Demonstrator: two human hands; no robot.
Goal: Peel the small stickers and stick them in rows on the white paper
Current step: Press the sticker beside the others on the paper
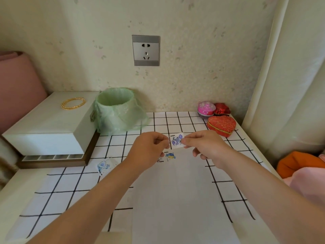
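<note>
A white paper (175, 191) lies on the checked tablecloth in front of me. Near its far edge a blue and yellow fish sticker (170, 155) sits on it, with a smaller mark beside it partly hidden by my left hand. Above the paper's far edge both hands hold a small square sticker with a purple figure (176, 140). My left hand (149, 150) pinches its left side and my right hand (204, 145) pinches its right edge. Another small sticker piece with a pale blue picture (103, 166) lies on the cloth to the left.
A bin lined with a green bag (117, 110) stands behind the paper on the left, next to a white box (51, 124) with gold bangles on top. Pink, red and heart-shaped tins (220, 125) sit at the back right. A curtain hangs at the right.
</note>
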